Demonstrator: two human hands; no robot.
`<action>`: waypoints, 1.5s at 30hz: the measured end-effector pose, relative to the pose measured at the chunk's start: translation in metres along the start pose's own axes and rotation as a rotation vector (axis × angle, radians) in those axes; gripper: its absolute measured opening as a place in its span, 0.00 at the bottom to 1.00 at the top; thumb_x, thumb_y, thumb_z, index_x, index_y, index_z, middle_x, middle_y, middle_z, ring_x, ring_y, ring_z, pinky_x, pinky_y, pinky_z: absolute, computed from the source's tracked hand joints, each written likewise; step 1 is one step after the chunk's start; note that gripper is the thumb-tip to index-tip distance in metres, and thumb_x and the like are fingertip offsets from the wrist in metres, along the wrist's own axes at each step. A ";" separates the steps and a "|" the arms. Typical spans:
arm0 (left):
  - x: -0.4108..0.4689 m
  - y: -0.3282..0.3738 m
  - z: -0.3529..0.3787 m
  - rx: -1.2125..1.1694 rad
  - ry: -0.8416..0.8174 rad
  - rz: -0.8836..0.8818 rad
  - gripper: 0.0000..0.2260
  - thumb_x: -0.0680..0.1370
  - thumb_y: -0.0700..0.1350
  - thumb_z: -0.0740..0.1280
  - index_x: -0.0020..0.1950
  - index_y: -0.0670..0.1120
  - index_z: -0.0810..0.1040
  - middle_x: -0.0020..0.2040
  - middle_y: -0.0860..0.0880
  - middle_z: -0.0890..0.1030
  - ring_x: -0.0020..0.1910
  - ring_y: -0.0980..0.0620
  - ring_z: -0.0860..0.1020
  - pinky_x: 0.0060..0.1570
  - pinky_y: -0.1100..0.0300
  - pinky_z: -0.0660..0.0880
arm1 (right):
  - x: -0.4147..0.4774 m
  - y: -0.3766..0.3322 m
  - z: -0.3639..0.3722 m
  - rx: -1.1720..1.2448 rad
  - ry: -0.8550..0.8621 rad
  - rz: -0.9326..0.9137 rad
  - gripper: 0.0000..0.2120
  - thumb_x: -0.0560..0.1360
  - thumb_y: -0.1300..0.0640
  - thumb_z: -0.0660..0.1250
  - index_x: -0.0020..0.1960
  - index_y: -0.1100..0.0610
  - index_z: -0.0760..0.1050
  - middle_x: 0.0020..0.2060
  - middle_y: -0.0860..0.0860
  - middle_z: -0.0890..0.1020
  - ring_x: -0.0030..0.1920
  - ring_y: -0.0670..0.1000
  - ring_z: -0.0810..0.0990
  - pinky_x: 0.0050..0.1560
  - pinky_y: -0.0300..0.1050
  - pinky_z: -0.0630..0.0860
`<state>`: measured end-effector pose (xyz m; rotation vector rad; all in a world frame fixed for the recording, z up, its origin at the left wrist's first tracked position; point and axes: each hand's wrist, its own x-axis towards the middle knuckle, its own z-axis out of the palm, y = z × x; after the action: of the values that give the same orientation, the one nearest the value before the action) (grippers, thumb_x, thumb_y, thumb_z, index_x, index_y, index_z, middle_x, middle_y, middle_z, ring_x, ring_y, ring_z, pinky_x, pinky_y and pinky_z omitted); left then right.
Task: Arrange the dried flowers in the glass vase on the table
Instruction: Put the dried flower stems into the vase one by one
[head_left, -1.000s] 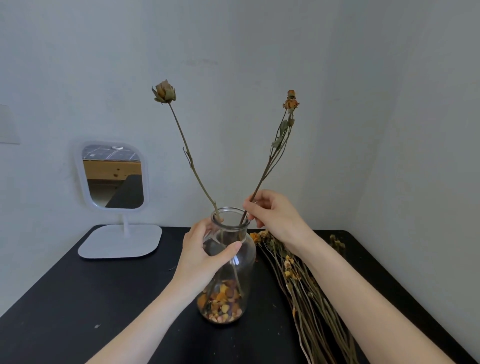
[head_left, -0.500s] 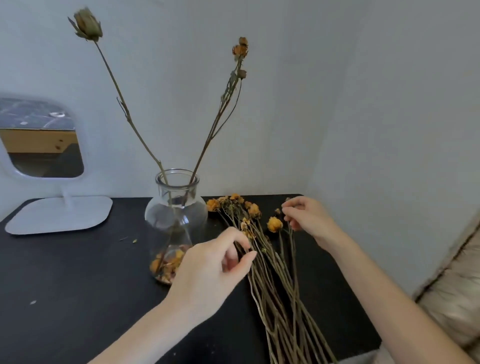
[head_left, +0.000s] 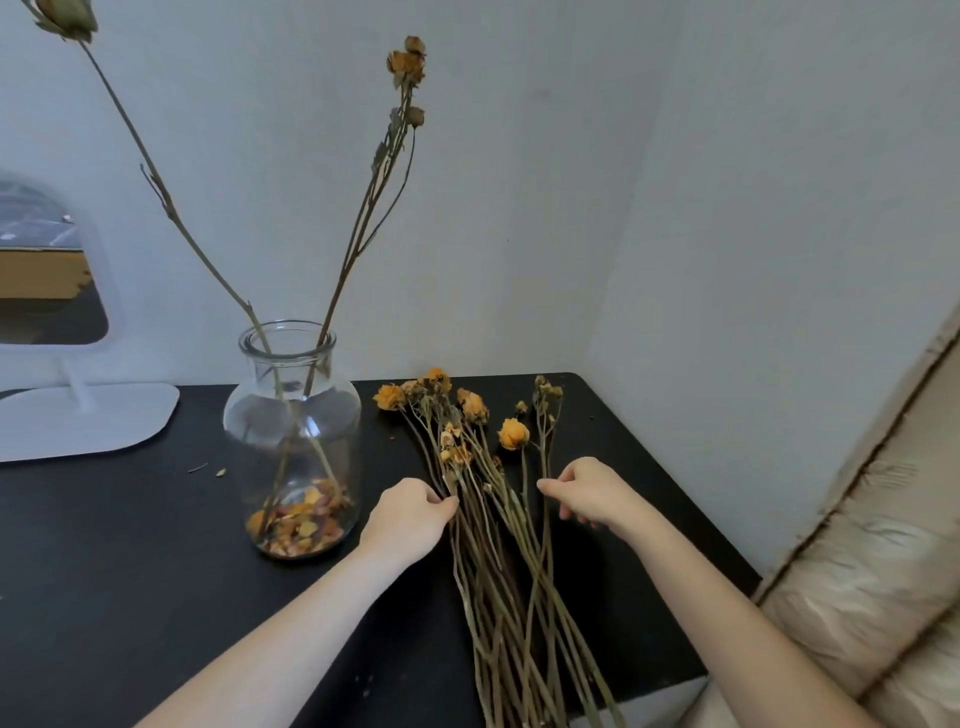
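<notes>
A clear glass vase stands on the black table, with dried petals at its bottom. Two long dried stems lean out of its neck, one left, one right. To its right lies a bundle of dried flowers with orange heads pointing to the far edge. My left hand rests at the bundle's left side, fingertips pinched on a stem. My right hand is at the bundle's right side, fingers curled and touching a stem; whether it grips is unclear.
A white stand mirror sits at the back left of the table. White walls close the back and right. A beige cushioned seat stands right of the table. Small petal crumbs lie left of the vase.
Both hands have left the vase and the stem in it and moved down to the bundle on the table. The view has shifted right and down.
</notes>
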<state>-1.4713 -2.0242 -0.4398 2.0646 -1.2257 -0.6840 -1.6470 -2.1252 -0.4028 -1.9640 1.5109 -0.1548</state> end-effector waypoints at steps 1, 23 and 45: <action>0.000 -0.001 0.000 -0.030 -0.006 -0.009 0.16 0.77 0.51 0.64 0.33 0.44 0.73 0.27 0.48 0.70 0.31 0.48 0.73 0.34 0.58 0.67 | 0.001 0.000 0.002 -0.009 -0.004 0.008 0.13 0.77 0.49 0.62 0.41 0.57 0.76 0.32 0.49 0.79 0.28 0.44 0.73 0.29 0.37 0.68; 0.007 0.000 0.002 -0.130 0.088 -0.009 0.14 0.74 0.49 0.68 0.32 0.44 0.75 0.31 0.46 0.74 0.33 0.49 0.74 0.37 0.58 0.71 | 0.006 0.003 -0.001 0.047 0.134 -0.034 0.14 0.75 0.56 0.64 0.32 0.57 0.70 0.27 0.51 0.70 0.27 0.47 0.69 0.32 0.38 0.69; 0.014 0.038 0.013 0.285 0.233 -0.031 0.18 0.71 0.54 0.69 0.28 0.47 0.68 0.27 0.52 0.73 0.26 0.54 0.72 0.24 0.63 0.61 | 0.004 0.005 -0.006 0.110 0.302 -0.063 0.19 0.75 0.56 0.64 0.27 0.56 0.67 0.24 0.49 0.69 0.27 0.46 0.70 0.32 0.37 0.68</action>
<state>-1.4962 -2.0536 -0.4222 2.3227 -1.2138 -0.2817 -1.6526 -2.1317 -0.4013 -1.9656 1.5888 -0.5723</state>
